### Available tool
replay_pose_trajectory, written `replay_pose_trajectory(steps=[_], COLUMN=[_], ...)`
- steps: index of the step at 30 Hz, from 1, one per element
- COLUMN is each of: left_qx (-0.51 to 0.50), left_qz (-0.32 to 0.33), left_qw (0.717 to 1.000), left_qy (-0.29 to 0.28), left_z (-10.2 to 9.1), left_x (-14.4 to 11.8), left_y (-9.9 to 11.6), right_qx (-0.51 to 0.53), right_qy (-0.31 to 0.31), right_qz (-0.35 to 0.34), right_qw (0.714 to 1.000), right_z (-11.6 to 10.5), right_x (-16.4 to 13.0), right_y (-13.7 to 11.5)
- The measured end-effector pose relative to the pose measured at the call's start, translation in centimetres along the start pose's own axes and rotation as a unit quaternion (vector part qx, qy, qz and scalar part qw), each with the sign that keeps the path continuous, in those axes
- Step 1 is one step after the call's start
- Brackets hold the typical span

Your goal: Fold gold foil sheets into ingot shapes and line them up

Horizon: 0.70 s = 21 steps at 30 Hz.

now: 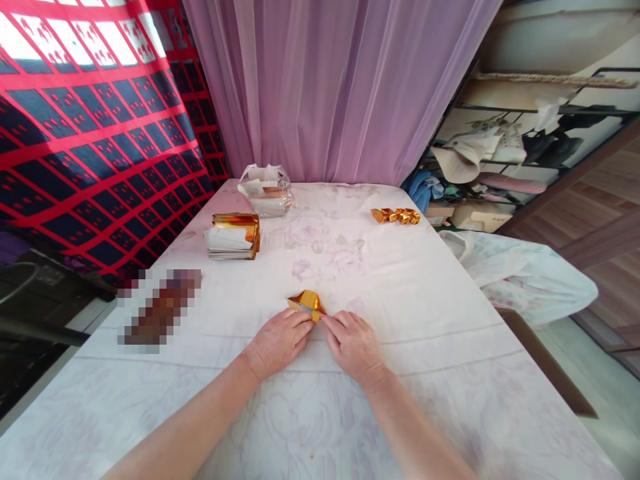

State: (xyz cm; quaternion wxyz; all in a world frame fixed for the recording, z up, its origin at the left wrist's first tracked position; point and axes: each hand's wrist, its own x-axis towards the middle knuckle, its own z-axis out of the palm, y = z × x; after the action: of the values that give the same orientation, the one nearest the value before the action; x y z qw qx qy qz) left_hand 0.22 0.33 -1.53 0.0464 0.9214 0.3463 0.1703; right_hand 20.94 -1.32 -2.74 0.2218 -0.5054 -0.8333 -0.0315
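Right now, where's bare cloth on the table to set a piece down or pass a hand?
Widest free patch: mid-table, between the gold paper stack, the folded gold pieces and the hands. Also bare: right side below those pieces, and the near strip beside both forearms. Crowded: far left, stack and plastic bag close together; left hand and right hand pinching the gold paper.

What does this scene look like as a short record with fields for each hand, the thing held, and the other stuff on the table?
left hand: fingertips pinch the gold foil paper's left end
right hand: fingertips pinch its right end
gold foil paper: partly folded, resting on the table
table: pale floral cloth
foil sheet stack: far left
clear plastic bag: far edge, near the curtain
folded gold pieces: small row, far right
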Motion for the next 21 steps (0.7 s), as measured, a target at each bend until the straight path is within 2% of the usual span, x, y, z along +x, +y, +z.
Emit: replay_pose_trajectory(steps=[4,12,17,21], left_qx=[-0.007,-0.015,-0.034,-0.066], left_qz=[-0.004,0.001,0.0,-0.012], left_qw=[1.0,1.0,0.999,0.996], left_qy=[0.004,0.013,0.024,0.058], left_z=[-0.02,-0.12,-0.13,-0.35], left_x=[-0.03,-0.13,-0.18,-0.21], left_y=[-0.02,0.03,-0.06,-0.05], right_qx=[0.013,0.022,0.052,0.069], right_qy=[-0.014,0.001,0.043,0.098], right_qz=[-0.017,0.001,-0.009,0.033], right_qw=[1.0,1.0,0.998,0.992], right_z=[-0.24,0.0,0.0,0.17], right_x=[0.05,0.0,-0.22,-0.22], right_y=[-0.1,0.02,0.28,0.5])
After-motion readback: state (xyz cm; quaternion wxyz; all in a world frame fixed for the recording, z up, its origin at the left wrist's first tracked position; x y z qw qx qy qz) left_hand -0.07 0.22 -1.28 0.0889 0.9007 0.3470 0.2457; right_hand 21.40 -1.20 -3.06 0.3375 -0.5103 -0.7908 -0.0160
